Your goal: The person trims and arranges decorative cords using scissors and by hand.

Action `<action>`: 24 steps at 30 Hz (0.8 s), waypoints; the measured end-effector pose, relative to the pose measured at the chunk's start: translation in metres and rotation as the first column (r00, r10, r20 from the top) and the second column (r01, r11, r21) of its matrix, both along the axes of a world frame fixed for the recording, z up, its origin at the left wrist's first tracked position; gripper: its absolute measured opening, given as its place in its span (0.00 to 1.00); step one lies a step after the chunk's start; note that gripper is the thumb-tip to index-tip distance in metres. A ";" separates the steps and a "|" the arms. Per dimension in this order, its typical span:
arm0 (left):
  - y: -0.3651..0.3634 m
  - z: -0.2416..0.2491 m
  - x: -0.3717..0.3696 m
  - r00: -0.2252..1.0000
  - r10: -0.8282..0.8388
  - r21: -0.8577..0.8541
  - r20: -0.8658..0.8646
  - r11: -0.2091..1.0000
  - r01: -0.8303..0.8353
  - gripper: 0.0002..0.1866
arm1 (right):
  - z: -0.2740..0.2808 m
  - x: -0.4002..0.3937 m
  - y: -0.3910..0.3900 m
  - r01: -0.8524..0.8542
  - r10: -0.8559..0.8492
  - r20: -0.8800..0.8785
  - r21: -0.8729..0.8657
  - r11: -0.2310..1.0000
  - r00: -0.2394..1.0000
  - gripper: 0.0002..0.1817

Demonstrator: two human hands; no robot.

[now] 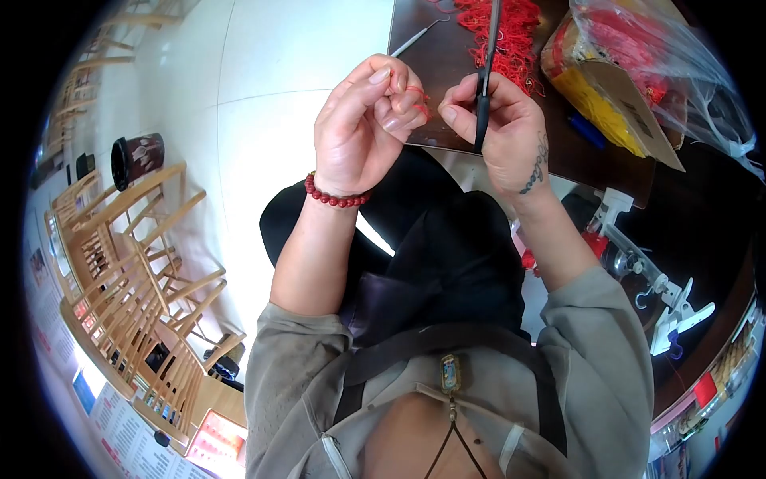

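Dark tabletop (449, 57) — red thread (423, 109) clasped in left hand (365, 128), black-handled tool (482, 118) gripped in right hand (513, 132).

Left hand (363, 132) palm up, fingers (404, 122) curled, right hand (513, 132) gripping, bare forearms (311, 259) outstretched

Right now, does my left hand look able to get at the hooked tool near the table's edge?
Probably yes: the hooked tool lies just beyond your left hand, with nothing visible blocking the way. The red thread at that hand might need letting go first.
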State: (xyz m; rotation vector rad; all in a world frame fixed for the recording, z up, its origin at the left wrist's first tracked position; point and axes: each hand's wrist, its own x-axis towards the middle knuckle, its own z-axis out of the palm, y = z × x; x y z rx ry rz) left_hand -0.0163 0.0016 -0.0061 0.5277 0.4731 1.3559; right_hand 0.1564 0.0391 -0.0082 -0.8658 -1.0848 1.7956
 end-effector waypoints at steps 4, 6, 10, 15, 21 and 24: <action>0.002 0.011 0.012 0.991 0.117 -0.055 0.070 0.992 -0.114 0.10 | 0.002 -0.001 0.000 -0.025 0.023 0.020 0.072 0.997 1.000 0.10; 0.003 0.010 0.013 0.993 0.109 -0.062 0.035 0.992 -0.107 0.10 | 0.002 -0.004 0.000 -0.019 0.016 0.056 0.059 0.998 0.998 0.10; 0.003 0.001 0.002 1.000 -0.011 0.000 0.005 1.000 0.011 0.08 | -0.005 -0.002 0.003 -0.045 0.045 -0.007 0.009 0.999 0.999 0.11; 0.001 0.005 0.011 0.997 0.046 -0.044 0.060 0.998 -0.043 0.10 | -0.006 0.000 0.002 -0.070 0.071 -0.052 0.012 0.997 0.996 0.11; 0.001 0.005 0.013 0.993 0.008 -0.055 0.122 0.998 -0.002 0.11 | -0.003 0.007 0.009 -0.218 0.208 -0.109 -0.097 0.971 0.972 0.12; 0.000 0.008 0.016 0.999 0.012 -0.076 0.053 0.997 -0.008 0.10 | -0.008 0.009 0.013 -0.254 0.241 -0.130 -0.099 0.962 0.962 0.11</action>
